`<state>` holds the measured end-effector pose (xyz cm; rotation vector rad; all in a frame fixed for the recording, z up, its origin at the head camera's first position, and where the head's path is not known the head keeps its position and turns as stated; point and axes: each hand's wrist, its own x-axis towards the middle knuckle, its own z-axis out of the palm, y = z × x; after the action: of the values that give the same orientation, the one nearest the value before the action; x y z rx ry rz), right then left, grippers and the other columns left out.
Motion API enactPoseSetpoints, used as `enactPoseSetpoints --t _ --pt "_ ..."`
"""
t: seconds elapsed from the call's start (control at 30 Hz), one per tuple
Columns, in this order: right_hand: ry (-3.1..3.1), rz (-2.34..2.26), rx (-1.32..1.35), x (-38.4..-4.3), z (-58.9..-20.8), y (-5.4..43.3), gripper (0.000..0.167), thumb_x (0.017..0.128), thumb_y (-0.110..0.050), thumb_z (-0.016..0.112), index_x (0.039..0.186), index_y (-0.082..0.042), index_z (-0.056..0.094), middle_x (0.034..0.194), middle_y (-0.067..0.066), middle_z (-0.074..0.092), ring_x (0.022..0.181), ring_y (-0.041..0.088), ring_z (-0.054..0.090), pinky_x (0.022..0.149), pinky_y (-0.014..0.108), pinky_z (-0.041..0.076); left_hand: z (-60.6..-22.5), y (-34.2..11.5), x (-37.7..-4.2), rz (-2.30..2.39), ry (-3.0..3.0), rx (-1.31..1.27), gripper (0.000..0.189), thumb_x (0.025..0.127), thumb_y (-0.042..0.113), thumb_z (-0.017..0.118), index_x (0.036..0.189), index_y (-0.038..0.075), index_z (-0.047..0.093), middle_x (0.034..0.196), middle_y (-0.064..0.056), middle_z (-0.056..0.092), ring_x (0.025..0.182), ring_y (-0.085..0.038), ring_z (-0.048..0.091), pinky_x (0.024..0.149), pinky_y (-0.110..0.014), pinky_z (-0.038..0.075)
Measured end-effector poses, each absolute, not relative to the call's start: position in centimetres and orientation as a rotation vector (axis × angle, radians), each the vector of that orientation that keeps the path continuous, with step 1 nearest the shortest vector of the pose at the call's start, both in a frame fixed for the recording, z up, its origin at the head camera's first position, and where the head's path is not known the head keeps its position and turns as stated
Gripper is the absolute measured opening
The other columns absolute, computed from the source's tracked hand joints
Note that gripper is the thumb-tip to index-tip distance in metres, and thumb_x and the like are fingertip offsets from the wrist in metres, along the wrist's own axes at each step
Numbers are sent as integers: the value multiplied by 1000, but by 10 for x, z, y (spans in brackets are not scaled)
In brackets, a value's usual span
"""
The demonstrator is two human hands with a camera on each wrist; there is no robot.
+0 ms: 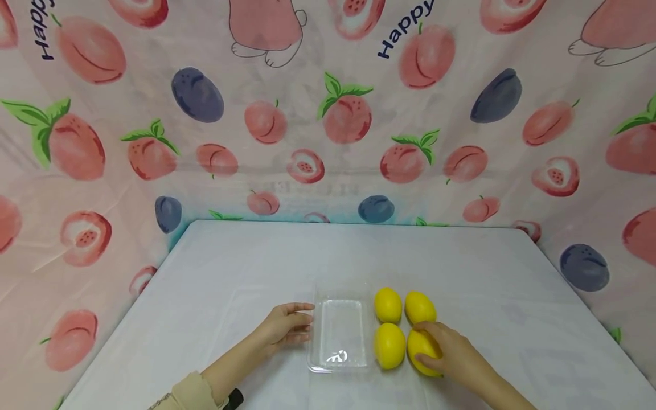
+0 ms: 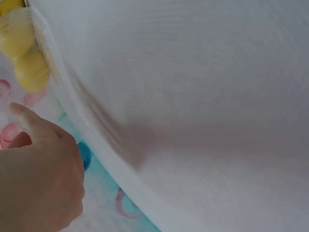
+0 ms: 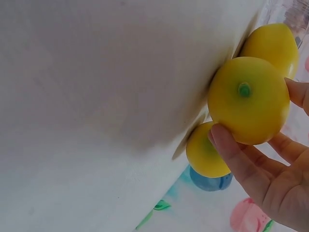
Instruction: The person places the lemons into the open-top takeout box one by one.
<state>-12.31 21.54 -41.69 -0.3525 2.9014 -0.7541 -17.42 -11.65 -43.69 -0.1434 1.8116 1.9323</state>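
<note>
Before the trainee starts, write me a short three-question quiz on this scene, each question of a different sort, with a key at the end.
1. Count: how many lemons show in the head view?
2. True or false: in the head view, the left hand is beside the clear container, on the side away from the lemons.
3. Identify: which lemon does the right hand hold, as seen in the head view?

Key:
1. Four.
2. True.
3. The near right lemon.

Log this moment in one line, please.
left hand: at left edge of clear container | right hand: holds near-right lemon | container: no lemons | other three lemons: on table, right of container
</note>
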Motion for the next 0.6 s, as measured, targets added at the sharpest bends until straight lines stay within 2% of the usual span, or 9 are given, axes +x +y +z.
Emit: enactPoseSetpoints --t 0.27,0.6 --pt "2915 -749 -331 -123 -416 216 50 73 -27 79 115 -7 61 116 11 63 108 34 59 92 55 48 -438 -116 -174 1932 1808 -127 47 89 4 59 132 -8 44 90 -3 61 73 -8 60 70 -22 58" --pt "2991 -727 -405 -128 -405 215 47 73 -25 79 113 -8 62 108 7 64 98 26 62 87 50 52 -437 -116 -174 1947 1815 -152 47 88 3 60 131 -7 46 86 -1 61 72 -9 60 67 -22 58"
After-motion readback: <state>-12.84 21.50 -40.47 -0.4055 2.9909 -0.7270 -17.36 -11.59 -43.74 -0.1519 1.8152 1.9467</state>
